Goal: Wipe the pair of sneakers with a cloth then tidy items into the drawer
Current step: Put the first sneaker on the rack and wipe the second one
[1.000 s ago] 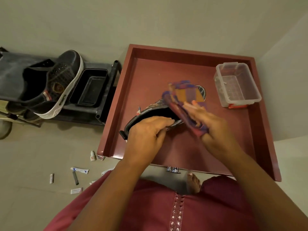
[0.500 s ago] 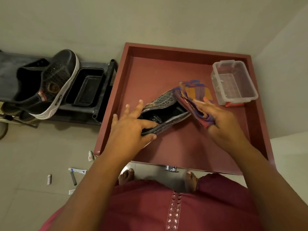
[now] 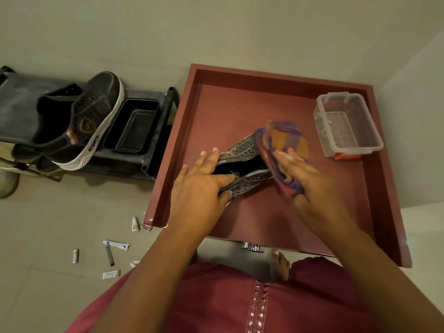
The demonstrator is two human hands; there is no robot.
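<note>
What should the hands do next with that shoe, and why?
Probably keep rubbing: draw the cloth along the shoe toward its heel. The left hand already pinches the shoe's edge to steady it over the drawer, and the right hand presses the cloth on its toe end only. The other shoe waits on the rack.

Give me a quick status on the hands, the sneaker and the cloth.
Left hand grips the sneaker over the open drawer. Right hand holds the cloth against its toe end. Second sneaker waits on the rack. Nothing in the way.
</note>
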